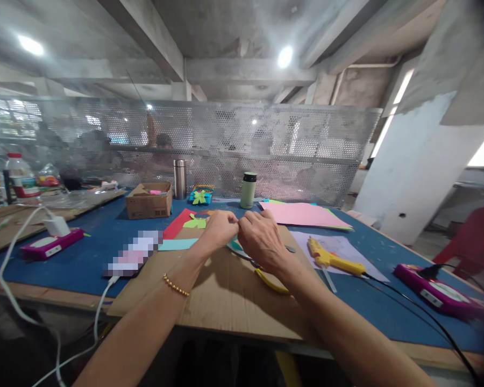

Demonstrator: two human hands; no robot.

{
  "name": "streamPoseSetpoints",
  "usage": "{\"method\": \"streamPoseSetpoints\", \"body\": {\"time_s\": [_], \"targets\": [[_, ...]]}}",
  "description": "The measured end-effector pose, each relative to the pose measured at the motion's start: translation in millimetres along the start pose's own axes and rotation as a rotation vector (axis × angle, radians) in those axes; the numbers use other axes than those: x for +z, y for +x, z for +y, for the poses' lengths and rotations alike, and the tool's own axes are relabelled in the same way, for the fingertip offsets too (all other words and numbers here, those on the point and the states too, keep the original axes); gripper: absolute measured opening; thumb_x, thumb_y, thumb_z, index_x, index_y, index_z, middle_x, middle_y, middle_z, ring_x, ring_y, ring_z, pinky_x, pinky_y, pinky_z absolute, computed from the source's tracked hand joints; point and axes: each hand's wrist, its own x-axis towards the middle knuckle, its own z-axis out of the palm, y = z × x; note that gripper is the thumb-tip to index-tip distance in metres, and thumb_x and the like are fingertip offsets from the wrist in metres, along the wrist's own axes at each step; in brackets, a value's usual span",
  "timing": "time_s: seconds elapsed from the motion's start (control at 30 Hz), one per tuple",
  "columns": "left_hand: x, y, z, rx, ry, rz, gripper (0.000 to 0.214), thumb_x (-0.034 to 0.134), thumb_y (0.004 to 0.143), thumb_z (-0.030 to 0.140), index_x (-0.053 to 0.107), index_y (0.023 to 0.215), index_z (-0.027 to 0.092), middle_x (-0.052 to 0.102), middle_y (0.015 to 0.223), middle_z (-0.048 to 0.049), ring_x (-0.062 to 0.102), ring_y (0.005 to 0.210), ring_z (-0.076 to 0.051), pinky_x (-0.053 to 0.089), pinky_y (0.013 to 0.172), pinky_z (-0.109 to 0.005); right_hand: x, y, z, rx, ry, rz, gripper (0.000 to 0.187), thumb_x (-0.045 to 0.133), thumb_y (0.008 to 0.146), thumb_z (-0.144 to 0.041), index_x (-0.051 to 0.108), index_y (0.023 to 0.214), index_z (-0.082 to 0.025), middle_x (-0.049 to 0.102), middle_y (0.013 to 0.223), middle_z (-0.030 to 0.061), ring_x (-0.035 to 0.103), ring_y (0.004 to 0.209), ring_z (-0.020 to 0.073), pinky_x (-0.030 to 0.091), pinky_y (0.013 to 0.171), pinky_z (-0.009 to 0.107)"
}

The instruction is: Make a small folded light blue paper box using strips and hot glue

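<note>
My left hand (221, 228) and my right hand (261, 239) meet above a cardboard sheet (210, 298), fingers closed in a pinch. Whatever lies between the fingertips is hidden. Beneath my right hand is a pair of scissors with a yellow handle (272, 282), partly covered. A bit of teal (236, 247) shows under the hands; I cannot tell what it is. Left of my left hand lie a light blue paper strip (178, 244), a red paper piece (179, 223) and a green paper cutout (196, 221).
A yellow glue gun (334, 260) rests on purple paper (365, 262) at right, its cord trailing off. Pink sheets (306, 215), a green tumbler (248, 191), a steel flask (179, 180) and a cardboard box (149, 201) stand behind. Power strips (52, 244) and a charging phone (135, 255) flank me.
</note>
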Motion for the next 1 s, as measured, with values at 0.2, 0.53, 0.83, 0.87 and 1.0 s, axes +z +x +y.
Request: {"method": "streamPoseSetpoints", "body": {"time_s": [0.2, 0.53, 0.83, 0.87, 1.0], "targets": [[1.7, 5, -7, -0.001, -0.158, -0.005, 0.016, 0.057, 0.066, 0.019, 0.071, 0.063, 0.013, 0.066, 0.062, -0.0016, 0.058, 0.067, -0.015, 0.042, 0.06, -0.023, -1, 1, 1, 0.009, 0.084, -0.009, 0.022, 0.047, 0.09, -0.012, 0.06, 0.073, -0.015, 0.061, 0.072, 0.0053, 0.041, 0.063, 0.0154, 0.02, 0.068, 0.033], [2.1, 2, -18, -0.008, -0.314, 0.008, 0.018, 0.062, 0.069, 0.025, 0.074, 0.067, 0.013, 0.068, 0.066, -0.0031, 0.06, 0.067, -0.016, 0.043, 0.063, -0.026, -5, 1, 29, 0.33, 0.679, 0.092, 0.026, 0.044, 0.096, -0.021, 0.067, 0.084, -0.015, 0.065, 0.081, 0.0046, 0.057, 0.073, 0.0143, 0.038, 0.068, 0.026], [-36.4, -24, -27, 0.187, -0.17, -0.054, 0.025, 0.059, 0.082, 0.033, 0.073, 0.097, 0.018, 0.072, 0.111, -0.0076, 0.062, 0.109, -0.022, 0.045, 0.096, -0.033, -9, -18, 33, 0.145, 0.737, -0.357, 0.019, 0.054, 0.083, -0.007, 0.07, 0.081, -0.018, 0.067, 0.074, 0.0002, 0.057, 0.066, 0.0115, 0.04, 0.062, 0.023], [-43.5, -33, -32, 0.275, -0.103, -0.136, 0.034, 0.065, 0.078, 0.033, 0.071, 0.11, 0.022, 0.066, 0.125, -0.0069, 0.057, 0.119, -0.023, 0.041, 0.103, -0.036, -10, -19, 32, 0.128, 0.746, -0.37, 0.018, 0.055, 0.084, -0.008, 0.07, 0.082, -0.018, 0.068, 0.076, 0.0006, 0.057, 0.067, 0.012, 0.041, 0.062, 0.023], [-53.8, -67, -57, 0.355, 0.135, -0.358, 0.081, 0.08, 0.066, 0.037, 0.05, 0.141, 0.033, 0.043, 0.151, -0.0066, 0.034, 0.14, -0.033, 0.029, 0.114, -0.048, -7, -23, 26, 0.053, 0.848, -0.413, 0.019, 0.055, 0.087, -0.015, 0.071, 0.098, -0.02, 0.071, 0.089, 0.0033, 0.061, 0.075, 0.014, 0.046, 0.068, 0.024]]}}
